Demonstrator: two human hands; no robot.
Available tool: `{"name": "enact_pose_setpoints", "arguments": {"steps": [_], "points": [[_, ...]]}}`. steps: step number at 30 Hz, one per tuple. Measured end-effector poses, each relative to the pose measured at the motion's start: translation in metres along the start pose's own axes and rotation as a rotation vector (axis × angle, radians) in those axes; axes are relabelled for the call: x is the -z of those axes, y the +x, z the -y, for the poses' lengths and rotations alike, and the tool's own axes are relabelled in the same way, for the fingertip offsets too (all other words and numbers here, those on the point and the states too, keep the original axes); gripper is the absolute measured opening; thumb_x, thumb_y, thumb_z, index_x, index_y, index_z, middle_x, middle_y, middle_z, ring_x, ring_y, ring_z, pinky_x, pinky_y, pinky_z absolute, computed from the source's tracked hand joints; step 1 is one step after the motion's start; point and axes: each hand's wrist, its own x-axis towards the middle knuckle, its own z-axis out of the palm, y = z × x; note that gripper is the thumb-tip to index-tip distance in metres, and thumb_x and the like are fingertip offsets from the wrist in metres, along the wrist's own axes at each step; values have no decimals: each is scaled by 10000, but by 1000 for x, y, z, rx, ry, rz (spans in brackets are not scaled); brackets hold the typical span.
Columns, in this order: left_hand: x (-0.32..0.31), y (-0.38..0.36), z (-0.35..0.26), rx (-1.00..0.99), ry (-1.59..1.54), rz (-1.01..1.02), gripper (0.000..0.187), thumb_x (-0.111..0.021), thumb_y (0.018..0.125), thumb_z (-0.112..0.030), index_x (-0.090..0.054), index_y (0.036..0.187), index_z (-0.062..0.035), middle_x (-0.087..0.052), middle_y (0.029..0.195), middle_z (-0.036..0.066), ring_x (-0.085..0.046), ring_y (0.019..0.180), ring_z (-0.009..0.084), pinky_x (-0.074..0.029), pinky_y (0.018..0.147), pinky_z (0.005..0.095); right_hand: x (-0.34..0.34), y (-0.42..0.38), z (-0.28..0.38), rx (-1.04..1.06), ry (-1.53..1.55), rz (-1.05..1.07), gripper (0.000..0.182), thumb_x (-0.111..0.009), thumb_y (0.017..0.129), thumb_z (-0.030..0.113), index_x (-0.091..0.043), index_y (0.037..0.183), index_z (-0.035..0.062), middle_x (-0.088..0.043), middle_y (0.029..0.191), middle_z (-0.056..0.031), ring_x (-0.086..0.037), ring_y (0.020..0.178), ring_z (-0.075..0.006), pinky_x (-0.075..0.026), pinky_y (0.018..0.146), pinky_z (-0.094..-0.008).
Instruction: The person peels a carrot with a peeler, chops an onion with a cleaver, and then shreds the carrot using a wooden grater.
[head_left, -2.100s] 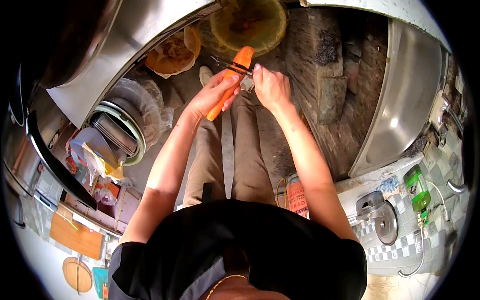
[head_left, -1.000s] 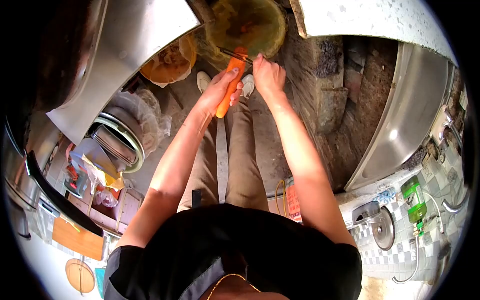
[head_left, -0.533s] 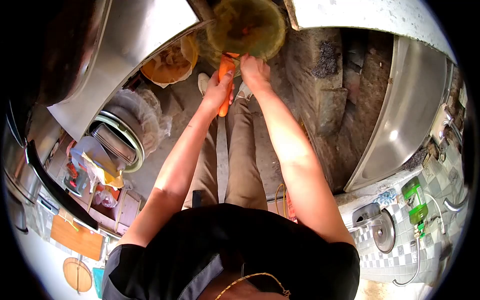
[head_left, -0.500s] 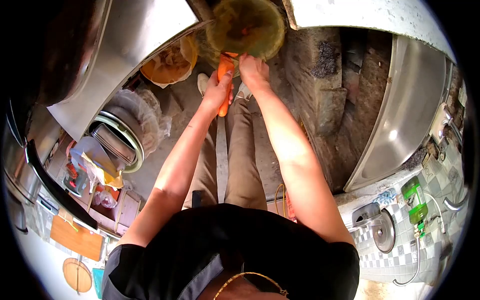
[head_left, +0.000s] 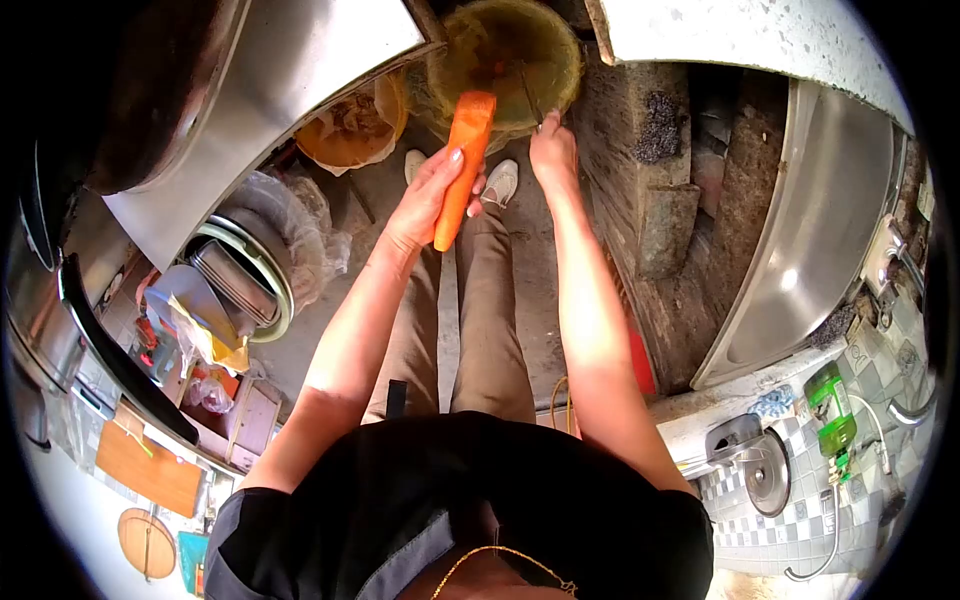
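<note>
My left hand [head_left: 428, 197] is closed around a thick orange carrot [head_left: 469, 135], its broad end pointing up and away and its narrow end toward me. The carrot's surface looks bare and smooth. To its right, my right hand [head_left: 554, 155] is closed around the handle end of a thin, dark-bladed knife [head_left: 529, 92]. The knife is apart from the carrot, its blade over a lined bucket [head_left: 572, 75]. Inside the bucket the contents are dim, with some orange bits.
A second lined bucket [head_left: 392, 140] with orange-brown scraps stands to the left. Metal counters flank me, with a sink [head_left: 822, 200] on the right. Stacked basins [head_left: 283, 300] and plastic bags are at lower left. A rough wooden structure [head_left: 640, 235] borders the right side.
My right hand and the knife have moved right, away from the carrot's far end. My left hand has tilted the carrot and brought it slightly nearer to me.
</note>
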Motion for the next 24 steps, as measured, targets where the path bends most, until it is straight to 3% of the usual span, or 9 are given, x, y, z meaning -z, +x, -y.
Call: {"name": "enact_pose_setpoints", "arguments": {"steps": [2,6,9,10,11,13,17,19,24], "points": [[7,-4,0,0,31,7,424,-538,968,-371,-471,1197,-20,-535,983,76,-502,763,143,-477,550,267,7,-27,4,89,174,5,630,-280,1000,429,-648,809,-45,-654,800,-263,-632,790,-434,-458,713,-493],[-7,-7,-3,-43,76,-99,420,-468,996,-383,-476,1210,-22,-554,1013,94,-518,742,147,-469,540,262,13,-73,14,157,366,-49,486,-365,1008,352,-592,825,-37,-623,695,-207,-635,695,-350,-469,656,-434],[3,-7,-3,87,-38,-27,476,-348,1020,-435,-475,1223,-24,-569,1013,108,-517,684,153,-459,511,269,15,-96,21,246,364,15,420,-387,1004,352,-576,872,1,-630,710,-210,-639,703,-372,-464,633,-451],[3,-6,-3,130,-89,-63,458,-252,1034,-434,-463,1183,-56,-581,957,111,-506,581,170,-447,479,289,12,-101,22,365,252,-86,348,-414,996,334,-563,888,39,-637,732,-216,-630,707,-415,-461,617,-486],[4,-6,-2,134,-90,-65,458,-252,1034,-434,-463,1183,-56,-581,957,111,-506,581,170,-447,479,289,12,-108,23,376,143,-83,312,-422,989,317,-564,880,62,-643,748,-210,-616,704,-442,-463,617,-520],[8,-5,-2,231,-123,-135,463,-253,1032,-447,-484,1088,-50,-558,883,91,-494,570,160,-430,458,295,14,-123,28,402,-28,-57,281,-428,982,298,-563,874,76,-645,738,-195,-621,681,-430,-472,619,-532],[0,-4,0,219,13,-202,520,-248,1023,-500,-474,982,-34,-498,741,76,-459,533,151,-397,440,288,-4,-116,11,547,-128,-117,269,-406,978,267,-567,872,80,-642,729,-195,-622,689,-428,-474,625,-529],[-9,-10,-3,274,90,-297,543,-248,1018,-522,-478,995,-31,-492,701,67,-428,470,149,-395,434,289,-11,-96,2,504,-152,-149,336,-397,977,294,-592,841,57,-643,749,-224,-624,705,-442,-486,645,-542],[-24,-34,0,257,156,-163,527,-274,1018,-517,-491,1005,-37,-515,708,63,-463,457,139,-395,419,269,-2,-11,-17,100,-454,-28,520,-323,991,386,-684,874,31,-675,885,-242,-649,868,-434,-503,768,-528]]}}
